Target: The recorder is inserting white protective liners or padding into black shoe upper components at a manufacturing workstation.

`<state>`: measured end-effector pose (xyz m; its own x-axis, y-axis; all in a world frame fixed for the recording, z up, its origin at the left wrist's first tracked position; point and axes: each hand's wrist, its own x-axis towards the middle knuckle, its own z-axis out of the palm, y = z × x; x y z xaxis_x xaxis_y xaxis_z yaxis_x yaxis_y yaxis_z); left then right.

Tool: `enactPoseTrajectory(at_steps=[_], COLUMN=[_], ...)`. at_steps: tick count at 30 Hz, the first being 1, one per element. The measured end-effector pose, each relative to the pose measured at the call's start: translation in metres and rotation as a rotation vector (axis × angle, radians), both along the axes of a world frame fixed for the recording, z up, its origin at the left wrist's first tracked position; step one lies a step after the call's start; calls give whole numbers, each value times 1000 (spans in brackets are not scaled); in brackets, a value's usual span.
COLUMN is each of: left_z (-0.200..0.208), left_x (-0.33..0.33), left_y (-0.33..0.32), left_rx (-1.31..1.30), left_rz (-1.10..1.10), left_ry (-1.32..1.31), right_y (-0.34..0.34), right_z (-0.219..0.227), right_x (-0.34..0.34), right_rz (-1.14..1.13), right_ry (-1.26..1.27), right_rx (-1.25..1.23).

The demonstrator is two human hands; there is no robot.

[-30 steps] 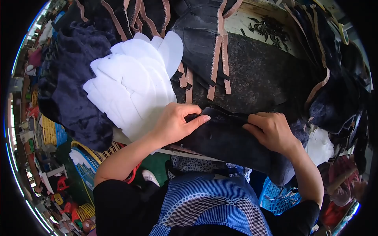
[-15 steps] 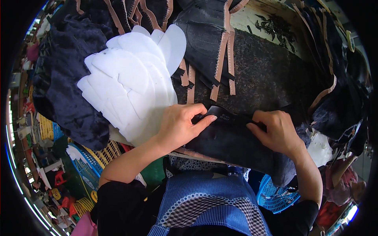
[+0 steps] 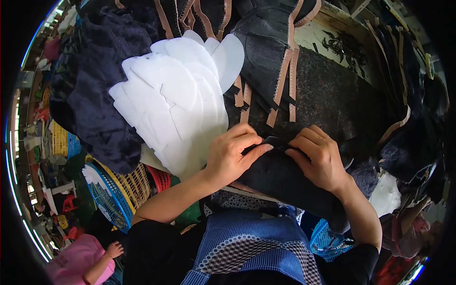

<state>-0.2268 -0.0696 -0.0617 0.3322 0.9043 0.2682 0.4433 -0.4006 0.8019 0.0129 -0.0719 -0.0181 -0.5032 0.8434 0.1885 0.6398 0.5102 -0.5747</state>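
A black leather-like piece point(image 3: 292, 183) with a dark furry side lies across the near edge of the work surface and hangs over it. My left hand point(image 3: 235, 154) pinches its upper edge between thumb and fingers. Close by on the right, my right hand point(image 3: 320, 159) grips the same edge with curled fingers. A small gap separates the two hands, and the edge between them is folded up. Left of my hands lies an overlapping pile of white rounded sheets point(image 3: 175, 99). My fingers hide part of the edge.
Dark furry fabric point(image 3: 104, 90) is heaped at the left. Black pieces with tan zigzag-stitched strips point(image 3: 285, 71) lie at the back. More dark pieces point(image 3: 403, 152) hang at right. Baskets point(image 3: 107, 194) stand below left, near a person in pink point(image 3: 83, 261); a blue basket point(image 3: 327, 240) sits below right.
My right hand has moved left, closer to my left hand, along the black piece's edge. The whole view has shifted slightly, and a person in pink shows more at the lower left.
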Motion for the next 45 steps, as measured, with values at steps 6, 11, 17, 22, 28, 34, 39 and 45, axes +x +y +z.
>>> enactPoseTrajectory(at_steps=[6,11,17,22,28,34,39,45], left_z=[2,8,27,17,12,9,16,21], left_x=[-3,-4,-2,-3,2,-6,-7,-1], left_y=[2,0,9,4,-2,3,9,17], left_rx=[-100,-669,-161,-213,-127,107,-16,-223], left_rz=[-135,-257,-488,-447,-412,-565,-609,-661], left_ry=[-268,-453,110,66,20,200,320,306], right_y=[-6,-20,-34,-48,-48,-23,-14,-10], right_z=[13,16,44,54,81,53,40,33], right_x=[-1,-3,21,48,27,35,34,32], right_rz=[35,45,-99,-27,60,-61,-104,-119], right_ry=[115,176,-237,-422,-399,-556,-525,-620], right_rx=[6,-35,57,-80,-209,-427,-503,-489])
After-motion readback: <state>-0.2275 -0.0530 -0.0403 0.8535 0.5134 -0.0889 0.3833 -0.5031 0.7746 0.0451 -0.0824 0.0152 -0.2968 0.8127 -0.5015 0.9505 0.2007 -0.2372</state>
